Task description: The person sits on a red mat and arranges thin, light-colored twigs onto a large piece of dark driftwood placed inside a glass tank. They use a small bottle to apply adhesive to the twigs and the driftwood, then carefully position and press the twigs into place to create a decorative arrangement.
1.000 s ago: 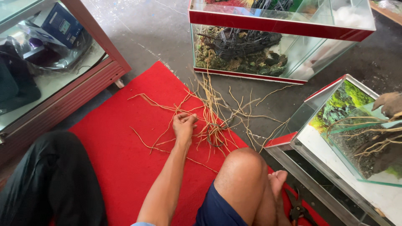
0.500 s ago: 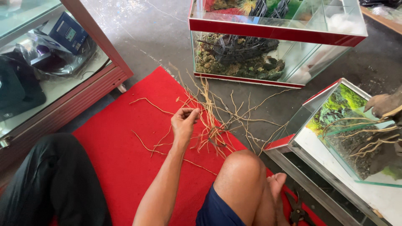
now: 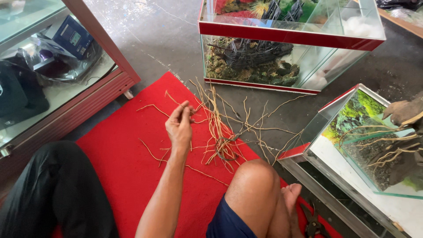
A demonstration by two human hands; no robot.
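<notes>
My left hand hovers over a red mat, fingertips pinched on a thin tan root. That root belongs to a loose pile of dry roots spread over the mat's edge and the grey floor. At the far right, my right hand grips a piece of driftwood with trailing roots. It holds the wood inside a small glass tank with a green backdrop. My bare knee is just in front of the pile.
A larger red-rimmed aquarium with a dark ship ornament stands behind the roots. A red-framed glass cabinet lines the left side. A leg in black trousers rests at lower left. Black cutters lie by my foot.
My left hand has lifted off the root pile and drawn slightly left, its fingers now pinched on one root. My right hand stays on the driftwood in the tank.
</notes>
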